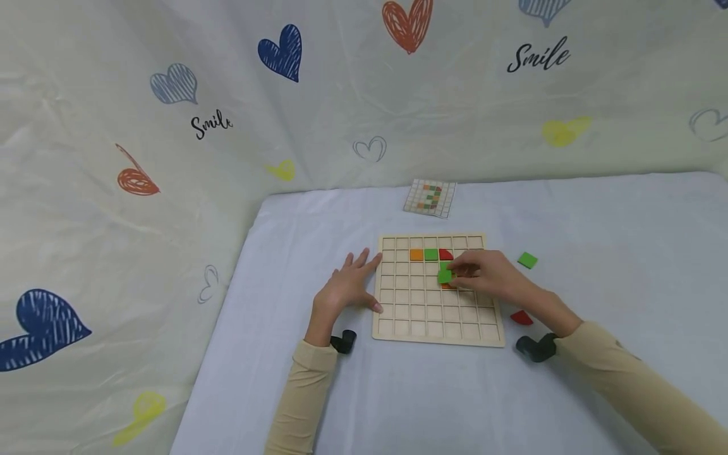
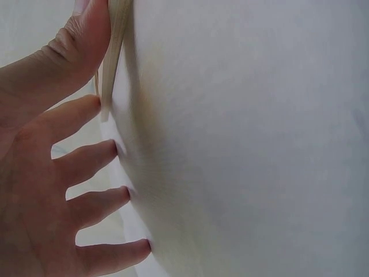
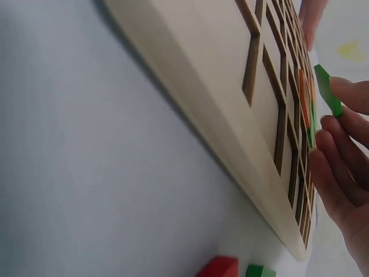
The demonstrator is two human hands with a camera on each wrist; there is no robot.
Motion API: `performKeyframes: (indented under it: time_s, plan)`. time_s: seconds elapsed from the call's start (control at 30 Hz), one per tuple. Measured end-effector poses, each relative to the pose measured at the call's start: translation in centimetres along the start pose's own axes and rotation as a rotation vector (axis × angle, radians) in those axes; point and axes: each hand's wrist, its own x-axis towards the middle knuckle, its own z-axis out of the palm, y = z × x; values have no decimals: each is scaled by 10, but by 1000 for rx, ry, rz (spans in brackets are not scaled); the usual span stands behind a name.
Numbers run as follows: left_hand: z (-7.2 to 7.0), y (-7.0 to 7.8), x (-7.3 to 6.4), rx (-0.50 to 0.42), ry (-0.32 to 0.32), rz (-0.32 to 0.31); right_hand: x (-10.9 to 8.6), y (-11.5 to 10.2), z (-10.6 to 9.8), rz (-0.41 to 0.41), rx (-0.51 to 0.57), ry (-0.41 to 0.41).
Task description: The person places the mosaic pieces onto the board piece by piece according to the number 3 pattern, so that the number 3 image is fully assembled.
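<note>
We see a person at work over a wooden grid board (image 1: 418, 327) on a white-clothed counter (image 1: 614, 253). The right hand (image 1: 489, 272) pinches a green square tile (image 1: 445, 277) between thumb and finger, tilted above the grid; we cannot tell whether any edge touches the board. The left hand (image 1: 348, 284) is spread wide, thumb and index finger against the board's left edge. An orange tile (image 1: 417, 254), a second green tile (image 1: 431, 254) and a red quarter-round tile (image 1: 446, 254) sit side by side in one row, with more colour partly hidden by the right hand. A patterned card (image 1: 430, 198) lies beyond the board; a loose green tile (image 1: 527, 260) and a loose red tile (image 1: 521, 318) lie off its right side.

Our concern is the tilt: set down askew, the pinched tile could catch on a divider and rest across two cells. The trailing fingers, so near the filled cells, could nudge a seated piece. Should the left hand's light contact slacken, a sideways push might slide the board across the cloth.
</note>
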Motion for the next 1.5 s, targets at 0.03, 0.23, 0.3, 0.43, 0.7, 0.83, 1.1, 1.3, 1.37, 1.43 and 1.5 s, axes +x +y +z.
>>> performKeyframes:
  time_s: [0.03, 0.23, 0.3, 0.43, 0.7, 0.83, 1.1, 1.3, 1.37, 1.43, 1.5]
  plan:
    - [0, 0, 0, 0, -1, 0, 1, 0, 1, -13, 4, 2]
    - [-1, 2, 1, -1, -10, -2, 7, -1, 9, -33, -1, -8]
    - [-1, 3, 1, -3, -9, -4, 10, -2, 11, -28, -5, -14]
    - [0, 3, 1, -9, -8, 3, 12, -5, 14, -32, -22, -19]
    - [0, 4, 1, -20, 2, 24, 13, -7, 16, -33, -104, -34]
    - [0, 4, 2, -13, 0, 24, 13, -8, 15, -32, -124, -44]
    - [1, 3, -1, -4, -9, 12, 10, -6, 16, -81, -109, -29]
    - [1, 2, -1, -4, 1, 14, 5, -7, 9, -110, -79, 30]
    - [1, 2, -2, -8, 0, 11, 2, -5, 6, -118, -71, 42]
    - [1, 1, -1, -8, 0, 8, 0, -3, 4, -133, -71, 56]
    - [0, 1, -2, -9, -1, 4, -3, 0, 3, -135, -71, 70]
